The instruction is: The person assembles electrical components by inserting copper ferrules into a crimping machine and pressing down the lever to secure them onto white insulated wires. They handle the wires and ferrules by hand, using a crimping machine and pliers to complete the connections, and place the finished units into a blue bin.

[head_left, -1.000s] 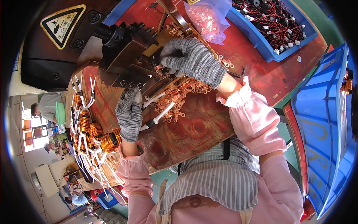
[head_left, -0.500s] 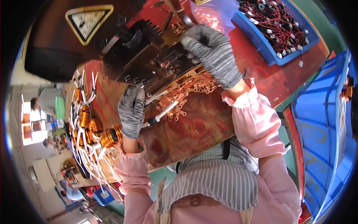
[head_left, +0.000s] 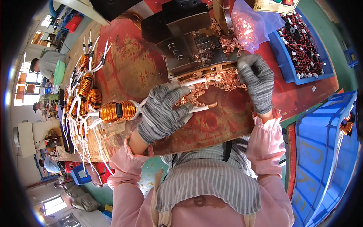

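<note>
I'm seeing left hand [head_left: 163, 112] gripping white leads [head_left: 200, 108]; right hand [head_left: 258, 82] curled, contents unclear. Judging coil [head_left: 128, 110] heavy, leads springy; favouring coil-body hold.

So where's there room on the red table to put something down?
The red table is bare between the coils and the dark machine, along its near edge below the copper lugs, and right of the right hand, below the blue tray. It's crowded around the lugs, coils and left hand.

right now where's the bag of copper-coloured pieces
In the head view, the plastic bag lies on the red table near the top, right of centre, between the dark machine and the blue tray, just beyond the right hand.
</note>
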### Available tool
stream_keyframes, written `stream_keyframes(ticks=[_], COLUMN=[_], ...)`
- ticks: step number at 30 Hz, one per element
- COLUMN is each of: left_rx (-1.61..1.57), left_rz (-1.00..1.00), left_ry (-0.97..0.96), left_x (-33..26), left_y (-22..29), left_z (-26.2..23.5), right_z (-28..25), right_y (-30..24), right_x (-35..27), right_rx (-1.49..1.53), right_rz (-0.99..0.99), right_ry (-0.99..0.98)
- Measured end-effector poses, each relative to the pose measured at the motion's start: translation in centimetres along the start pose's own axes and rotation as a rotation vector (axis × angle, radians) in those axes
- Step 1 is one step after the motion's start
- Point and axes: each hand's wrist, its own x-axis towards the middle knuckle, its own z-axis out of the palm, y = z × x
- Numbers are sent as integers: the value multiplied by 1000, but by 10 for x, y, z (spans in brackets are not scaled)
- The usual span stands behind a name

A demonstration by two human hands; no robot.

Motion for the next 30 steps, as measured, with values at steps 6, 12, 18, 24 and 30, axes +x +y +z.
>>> stream_keyframes(ticks=[6,12,18,24,30], left_rx=[-311,-431,-155,102,-10], left_rz=[-200,-178,-216,-136,-170], left_ry=[266,194,47,-11,76], left_x=[-10,9,22,27,28], left_y=[-1,2,5,7,9], left_z=[4,5,8,20,20], right_z=[12,35,27,9,-1], right_y=[10,36,19,-9,-27], right_x=[-20,-18,-28,-40,-31], right_rx=[-966,-1363,-1130,-166,101], right_rz=[-407,-379,-411,12,253], right_ry=[-290,-343,-322,-322,-507])
